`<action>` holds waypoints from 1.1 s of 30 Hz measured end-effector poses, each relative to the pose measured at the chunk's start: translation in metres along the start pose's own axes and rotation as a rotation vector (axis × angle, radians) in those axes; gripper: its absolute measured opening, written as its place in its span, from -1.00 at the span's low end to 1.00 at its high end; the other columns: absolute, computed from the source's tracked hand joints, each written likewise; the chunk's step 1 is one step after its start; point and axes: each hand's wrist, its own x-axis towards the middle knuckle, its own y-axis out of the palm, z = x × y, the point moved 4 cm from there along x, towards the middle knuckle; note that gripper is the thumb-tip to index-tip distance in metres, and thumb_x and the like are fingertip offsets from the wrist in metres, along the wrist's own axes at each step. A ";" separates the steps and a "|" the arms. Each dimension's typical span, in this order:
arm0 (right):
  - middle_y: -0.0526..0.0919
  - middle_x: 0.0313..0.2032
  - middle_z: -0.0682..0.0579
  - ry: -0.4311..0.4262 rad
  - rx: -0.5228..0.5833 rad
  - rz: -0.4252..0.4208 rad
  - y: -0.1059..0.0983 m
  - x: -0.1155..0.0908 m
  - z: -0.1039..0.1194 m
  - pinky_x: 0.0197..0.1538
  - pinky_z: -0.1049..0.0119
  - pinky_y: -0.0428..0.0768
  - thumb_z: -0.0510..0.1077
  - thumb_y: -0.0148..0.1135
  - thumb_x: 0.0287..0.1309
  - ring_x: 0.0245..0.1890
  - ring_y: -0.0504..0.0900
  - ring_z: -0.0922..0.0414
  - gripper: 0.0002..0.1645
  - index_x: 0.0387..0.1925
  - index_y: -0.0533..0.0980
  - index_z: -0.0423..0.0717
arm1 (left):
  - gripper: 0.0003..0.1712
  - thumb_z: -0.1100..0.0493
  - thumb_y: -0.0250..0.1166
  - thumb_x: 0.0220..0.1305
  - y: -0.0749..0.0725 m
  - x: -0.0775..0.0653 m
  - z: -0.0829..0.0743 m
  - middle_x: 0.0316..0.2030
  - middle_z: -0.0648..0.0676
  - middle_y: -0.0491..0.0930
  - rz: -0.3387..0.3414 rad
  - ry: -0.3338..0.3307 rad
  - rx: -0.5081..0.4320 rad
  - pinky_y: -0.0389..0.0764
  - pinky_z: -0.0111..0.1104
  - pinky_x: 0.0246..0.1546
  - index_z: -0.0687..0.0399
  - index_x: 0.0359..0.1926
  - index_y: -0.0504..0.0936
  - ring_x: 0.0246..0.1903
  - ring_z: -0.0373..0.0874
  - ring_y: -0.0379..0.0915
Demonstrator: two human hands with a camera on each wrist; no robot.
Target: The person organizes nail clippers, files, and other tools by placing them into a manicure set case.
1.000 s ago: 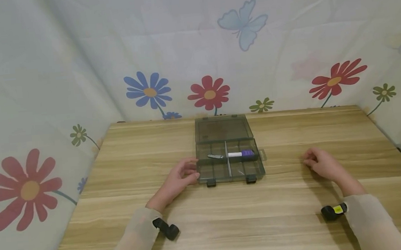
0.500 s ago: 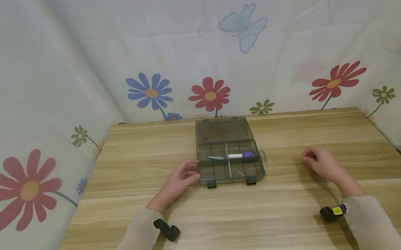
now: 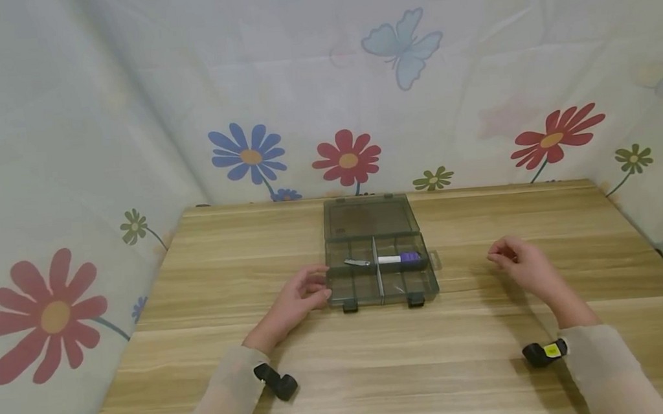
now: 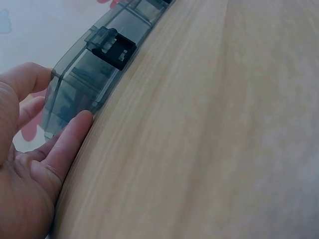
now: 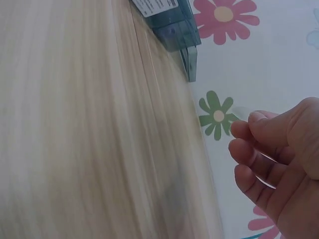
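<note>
A grey see-through compartment box (image 3: 396, 286) lies with its lid (image 3: 370, 217) folded back. Inside are a silver nail clipper (image 3: 357, 263) on the left and a white and purple stick (image 3: 400, 258) on the right. My left hand (image 3: 300, 294) touches the box's left end, its fingers loosely bent; in the left wrist view, fingertips (image 4: 82, 117) rest against the corner. To the right of the box, my right hand (image 3: 520, 267) is raised over the table. Its thumb and forefinger (image 5: 256, 122) pinch together at a faint see-through thing, whose kind I cannot tell.
The wooden table (image 3: 408, 370) runs back to a white curtain (image 3: 297, 73) printed with flowers and a butterfly. Two black latches, including the left latch (image 3: 349, 305), stick out at the box's front. A clear tab (image 3: 436, 260) juts from its right side.
My right hand has moved a little to the left, toward the box, and slightly away from me. The left hand and the box have stayed in place.
</note>
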 end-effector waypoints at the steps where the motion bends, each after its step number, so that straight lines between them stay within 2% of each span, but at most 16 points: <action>1: 0.57 -0.42 -0.07 0.002 0.008 0.008 0.001 0.000 0.002 -0.47 0.39 0.45 -0.31 0.14 0.22 -0.46 0.45 0.15 -0.96 -0.29 0.49 -0.23 | -0.40 0.25 0.19 0.29 0.000 0.000 0.000 0.18 0.35 0.27 -0.001 0.003 0.003 0.57 -0.21 -0.12 0.20 0.31 0.23 0.06 0.13 0.30; 7: 0.56 -0.45 -0.06 -0.013 0.027 0.033 0.005 0.003 0.017 -0.50 0.37 0.45 -0.27 0.13 0.25 -0.47 0.46 0.13 -0.94 -0.27 0.50 -0.19 | -0.39 0.24 0.19 0.29 0.000 0.001 0.001 0.16 0.36 0.28 -0.002 0.002 0.012 0.58 -0.21 -0.13 0.21 0.31 0.22 0.05 0.13 0.32; 14: 0.58 -0.43 -0.13 -0.044 0.078 0.036 0.013 0.008 0.032 -0.52 0.37 0.46 -0.30 0.15 0.22 -0.48 0.50 0.08 -0.96 -0.29 0.50 -0.22 | -0.39 0.17 0.22 0.28 -0.004 0.008 0.022 0.17 0.28 0.30 -0.023 0.003 0.018 0.59 -0.21 -0.14 0.10 0.31 0.25 0.06 0.10 0.32; 17: 0.59 -0.43 -0.13 -0.054 0.101 0.041 0.017 0.010 0.037 -0.53 0.38 0.46 -0.31 0.17 0.20 -0.48 0.51 0.07 -0.96 -0.30 0.51 -0.22 | -0.39 0.13 0.25 0.26 -0.005 0.009 0.026 0.15 0.23 0.33 -0.035 0.007 0.027 0.59 -0.22 -0.15 0.03 0.30 0.28 0.05 0.06 0.34; 26: 0.57 -0.46 -0.10 -0.074 0.136 0.092 0.031 0.016 0.051 -0.51 0.36 0.46 -0.28 0.17 0.21 -0.48 0.49 0.08 -0.96 -0.31 0.52 -0.19 | -0.39 0.06 0.28 0.23 -0.005 0.009 0.027 0.12 0.16 0.36 -0.045 0.010 0.025 0.60 -0.21 -0.16 -0.03 0.28 0.31 0.03 0.02 0.37; 30: 0.58 -0.45 -0.09 -0.084 0.148 0.125 0.036 0.017 0.058 -0.51 0.36 0.47 -0.27 0.18 0.20 -0.48 0.49 0.09 -0.96 -0.30 0.52 -0.18 | -0.38 0.12 0.24 0.26 -0.003 0.006 0.016 0.15 0.25 0.33 -0.026 0.007 0.011 0.59 -0.21 -0.15 0.08 0.30 0.27 0.04 0.06 0.35; 33: 0.59 -0.42 -0.09 -0.092 0.160 0.158 0.042 0.019 0.060 -0.49 0.36 0.49 -0.28 0.19 0.19 -0.47 0.49 0.09 -0.96 -0.30 0.52 -0.19 | -0.38 0.14 0.24 0.27 -0.004 0.005 0.015 0.16 0.28 0.31 -0.021 0.005 0.009 0.59 -0.21 -0.15 0.10 0.30 0.26 0.05 0.08 0.33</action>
